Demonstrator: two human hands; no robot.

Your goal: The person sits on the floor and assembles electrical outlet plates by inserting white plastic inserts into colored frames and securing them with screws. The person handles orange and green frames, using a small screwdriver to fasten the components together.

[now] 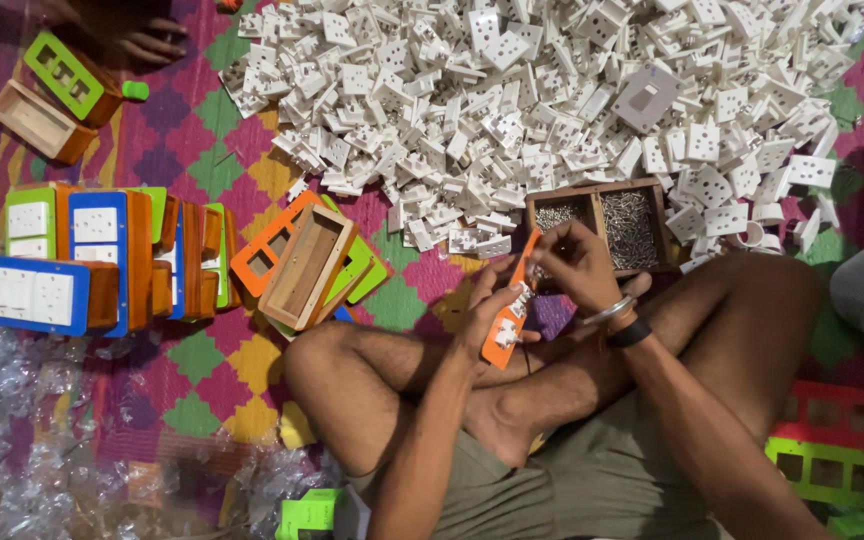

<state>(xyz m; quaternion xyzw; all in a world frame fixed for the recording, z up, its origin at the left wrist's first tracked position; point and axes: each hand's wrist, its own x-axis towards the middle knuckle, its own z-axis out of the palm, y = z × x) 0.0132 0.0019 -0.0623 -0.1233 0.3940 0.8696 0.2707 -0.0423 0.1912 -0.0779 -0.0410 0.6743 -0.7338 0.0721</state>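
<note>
Holding orange plate [508, 318] upright between both hands above crossed legs. Left hand [487, 312] gripping plate's lower edge, fingers wrapped round it. Right hand [574, 262] pinching plate's upper end, fingertips pressed together. Plate: flat, narrow, orange, white socket piece [505, 333] fitted in cutout. Wooden tray of screws [612, 224] just beyond right hand. Heap of white socket parts [512, 100] further beyond. Wooden boxes [304, 265] left of left hand, on patterned mat.

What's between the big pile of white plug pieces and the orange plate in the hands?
A wooden tray of small metal screws, seen in the head view.
</note>
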